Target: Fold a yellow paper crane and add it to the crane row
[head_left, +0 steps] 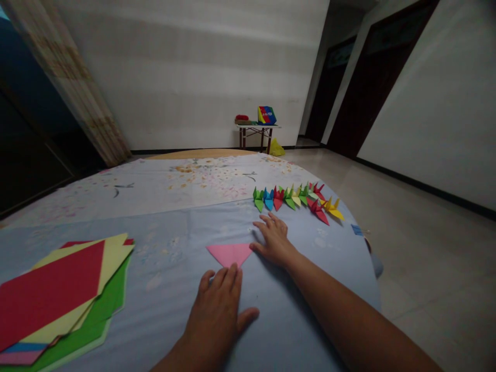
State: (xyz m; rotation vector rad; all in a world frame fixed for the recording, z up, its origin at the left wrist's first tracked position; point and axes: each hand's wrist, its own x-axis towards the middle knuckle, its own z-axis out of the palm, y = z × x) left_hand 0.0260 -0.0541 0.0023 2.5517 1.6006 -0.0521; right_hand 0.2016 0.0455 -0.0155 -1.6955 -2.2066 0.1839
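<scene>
A pink sheet of paper (228, 253), folded into a triangle, lies flat on the blue cloth with its long edge away from me. My left hand (219, 305) rests palm down, its fingertips on the triangle's near point and its thumb spread to the side. At the triangle's right corner is the thumb of my right hand (273, 237); its other fingers are spread and slightly curled, with nothing held in them. Beyond my right hand, a row of folded paper cranes (289, 198) in green, blue, red and yellow stands on the cloth.
Loose coloured paper sheets (58, 289) are stacked at the left. The round table carries a blue cloth (166, 258) and a white floral cloth (155, 181). Against the far wall, a small table (258, 126) holds a colourful bag (266, 115).
</scene>
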